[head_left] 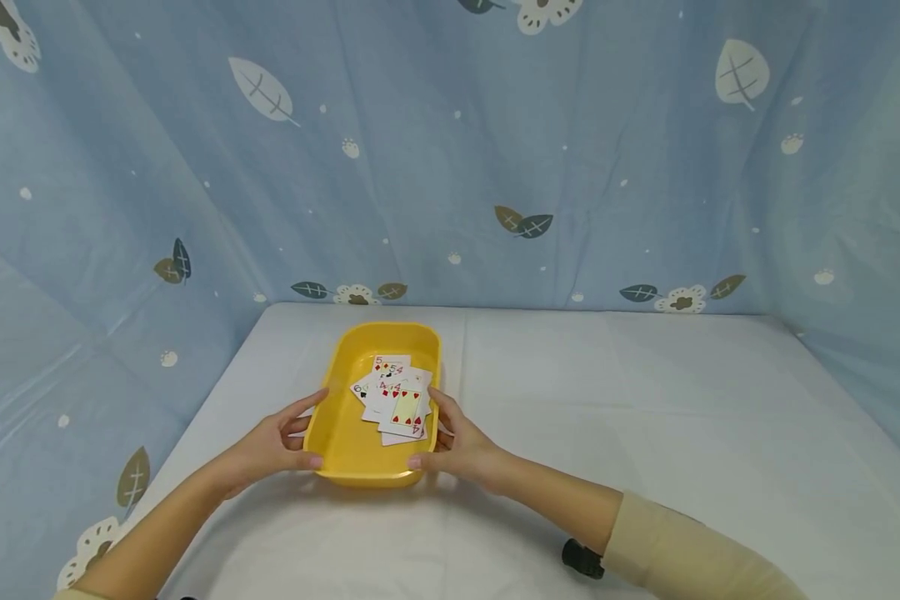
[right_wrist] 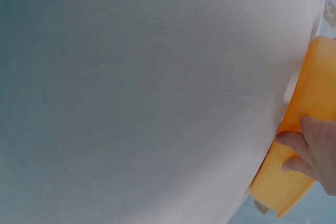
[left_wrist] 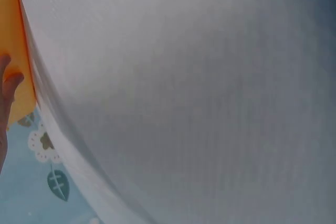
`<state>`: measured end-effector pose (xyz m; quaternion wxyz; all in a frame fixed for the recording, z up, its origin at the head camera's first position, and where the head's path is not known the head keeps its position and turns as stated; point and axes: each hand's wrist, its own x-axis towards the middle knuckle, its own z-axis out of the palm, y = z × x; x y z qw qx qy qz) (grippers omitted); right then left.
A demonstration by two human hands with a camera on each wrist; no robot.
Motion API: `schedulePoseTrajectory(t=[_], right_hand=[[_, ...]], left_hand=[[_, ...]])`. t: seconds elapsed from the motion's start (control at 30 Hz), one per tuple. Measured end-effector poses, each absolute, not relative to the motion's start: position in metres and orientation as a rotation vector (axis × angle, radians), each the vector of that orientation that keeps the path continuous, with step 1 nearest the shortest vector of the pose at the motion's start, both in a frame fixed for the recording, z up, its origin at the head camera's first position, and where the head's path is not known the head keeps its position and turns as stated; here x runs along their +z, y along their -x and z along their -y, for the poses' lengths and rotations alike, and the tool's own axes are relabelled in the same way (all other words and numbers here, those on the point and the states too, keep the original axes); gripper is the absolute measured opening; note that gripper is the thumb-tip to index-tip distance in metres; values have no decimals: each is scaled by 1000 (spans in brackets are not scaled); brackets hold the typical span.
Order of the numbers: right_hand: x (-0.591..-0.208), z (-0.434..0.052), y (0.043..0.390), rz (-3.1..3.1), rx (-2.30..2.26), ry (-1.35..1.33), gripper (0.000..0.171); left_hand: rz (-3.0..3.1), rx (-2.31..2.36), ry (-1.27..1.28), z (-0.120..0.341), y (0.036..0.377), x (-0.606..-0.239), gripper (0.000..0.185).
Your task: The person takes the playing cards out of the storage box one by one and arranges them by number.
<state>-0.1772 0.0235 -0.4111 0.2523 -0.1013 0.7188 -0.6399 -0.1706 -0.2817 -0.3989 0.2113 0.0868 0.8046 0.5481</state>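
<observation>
A yellow plastic tray (head_left: 348,429) with rounded corners is on the left part of the table, between both hands. Several playing cards (head_left: 397,398) lie face up in a loose pile inside it, toward its right side; a four of hearts is on top. My left hand (head_left: 268,450) grips the tray's left side, thumb at the near left corner. On the opposite side my right hand (head_left: 468,446) holds the wall, its thumb over the near rim. In the right wrist view, fingers (right_wrist: 296,145) press against the tray's outer wall (right_wrist: 315,93).
A white cloth (head_left: 607,400) covers the table. Blue leaf-patterned curtains (head_left: 450,150) stand behind it and along the left and right sides. A small black object (head_left: 582,559) is beside the right sleeve (head_left: 675,546) near the front.
</observation>
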Motion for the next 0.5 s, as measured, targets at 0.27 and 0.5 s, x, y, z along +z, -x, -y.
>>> schedulePoseTrajectory(t=[0.27, 0.5], right_hand=[[-410, -33, 175, -1967, -1731, 260, 100], [-409, -44, 173, -1975, -1738, 241, 101]], left_hand=[[-2231, 1522, -218, 271, 170, -399, 97], [-2213, 1544, -233, 262, 171, -401, 96]])
